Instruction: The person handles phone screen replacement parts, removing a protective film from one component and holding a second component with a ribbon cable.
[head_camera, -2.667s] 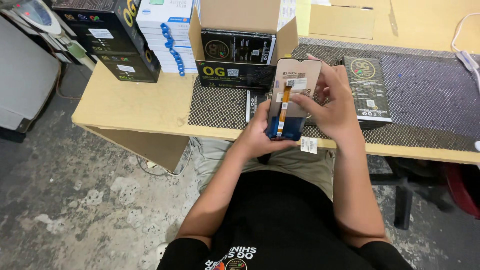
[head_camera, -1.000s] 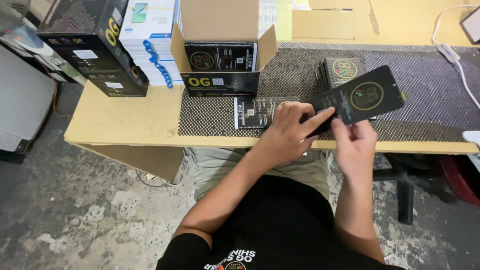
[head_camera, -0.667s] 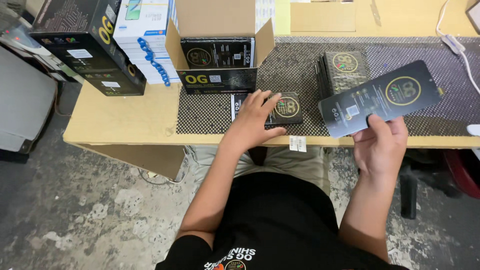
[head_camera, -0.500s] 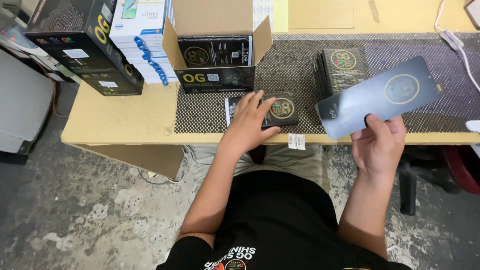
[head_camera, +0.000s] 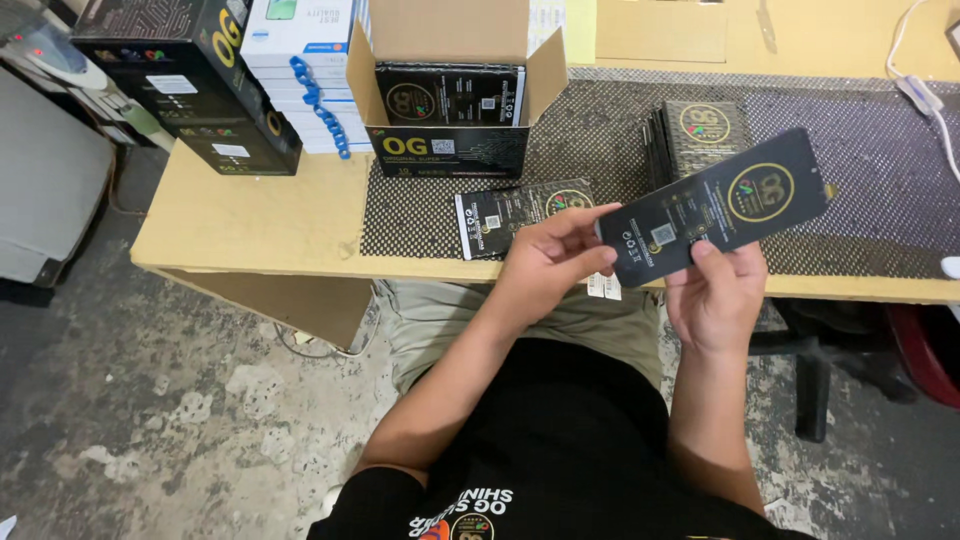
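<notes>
My right hand (head_camera: 716, 300) holds a flat black phone-shaped panel (head_camera: 720, 203) with a round gold emblem, tilted up to the right above the table's front edge. My left hand (head_camera: 545, 268) is at the panel's lower left end, its fingertips pinching that edge. Just behind my left hand, a flat black packet (head_camera: 505, 216) with a white label lies on the black mesh mat (head_camera: 600, 150).
A stack of black packets (head_camera: 700, 128) stands on the mat behind the panel. An open cardboard box (head_camera: 450, 95) of black packets sits at the back, with white boxes (head_camera: 300, 60) and a large black box (head_camera: 190, 85) to its left. A white cable (head_camera: 920, 90) runs at the right.
My left hand has lifted off the packet on the mat and come over to the panel's left end. My right hand has brought the panel slightly lower and nearer.
</notes>
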